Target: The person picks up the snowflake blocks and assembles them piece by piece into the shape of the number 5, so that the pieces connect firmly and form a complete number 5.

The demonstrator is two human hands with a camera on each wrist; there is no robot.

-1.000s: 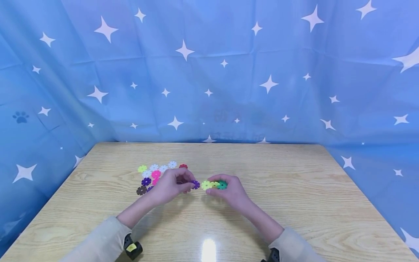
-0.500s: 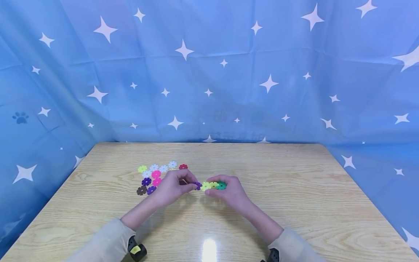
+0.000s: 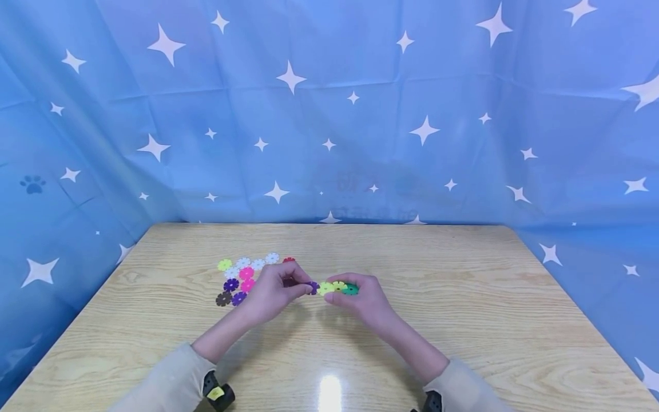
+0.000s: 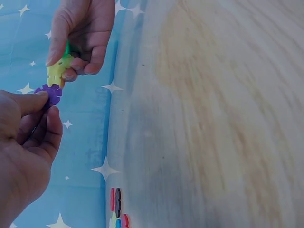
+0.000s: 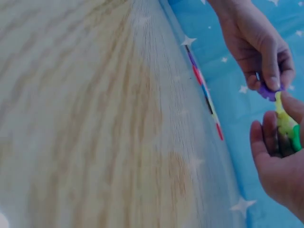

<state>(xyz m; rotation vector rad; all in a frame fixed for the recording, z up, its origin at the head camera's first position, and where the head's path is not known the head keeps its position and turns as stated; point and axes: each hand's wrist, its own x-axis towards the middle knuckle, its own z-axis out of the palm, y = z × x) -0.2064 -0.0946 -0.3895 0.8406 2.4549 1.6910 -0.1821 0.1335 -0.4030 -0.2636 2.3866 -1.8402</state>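
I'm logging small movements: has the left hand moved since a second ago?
Yes, slightly: in the head view, the left hand has shifted right, away from the unmoved dark brown disc on the table.

the purple notched disc (image 4: 56, 95) and yellow-green notched disc (image 3: 325, 288) look smooth plastic; the pale wood-grain tabletop (image 3: 463, 297) is glossy, the blue star-printed curtain (image 3: 237, 86) creased cloth.

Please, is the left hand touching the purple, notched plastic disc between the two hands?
Touching. The left-wrist view shows it plainly: the left hand pinches the purple, notched plastic disc, its thumb lying over one edge.
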